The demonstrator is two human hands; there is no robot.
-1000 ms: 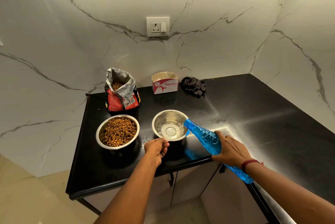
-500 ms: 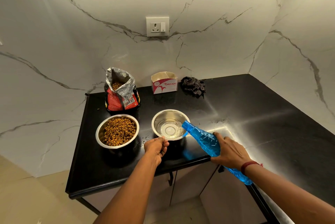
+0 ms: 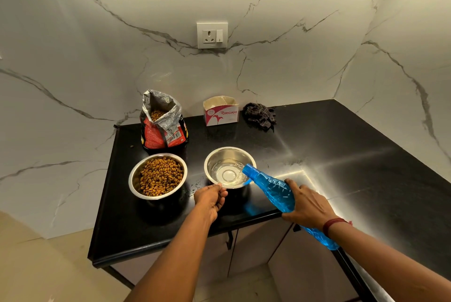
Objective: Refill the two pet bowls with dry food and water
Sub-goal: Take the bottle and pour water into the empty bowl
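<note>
Water bowl [image 3: 229, 167] at frame centre on the table [image 3: 341, 155], steadied at its near rim by left hand [image 3: 210, 200]; right hand [image 3: 308, 206] clamped on tilted blue bottle [image 3: 271, 187], pouring; food bowl [image 3: 158, 175] left, already full

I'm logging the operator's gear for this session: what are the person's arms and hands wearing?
Both forearms are bare, with no sleeves in view, and neither hand is gloved. The right wrist carries a dark red thread band wound around it, a short loose end sticking out at its side. The left hand and its wrist show no band, watch or ring. No ring shows on the right hand either.
</note>
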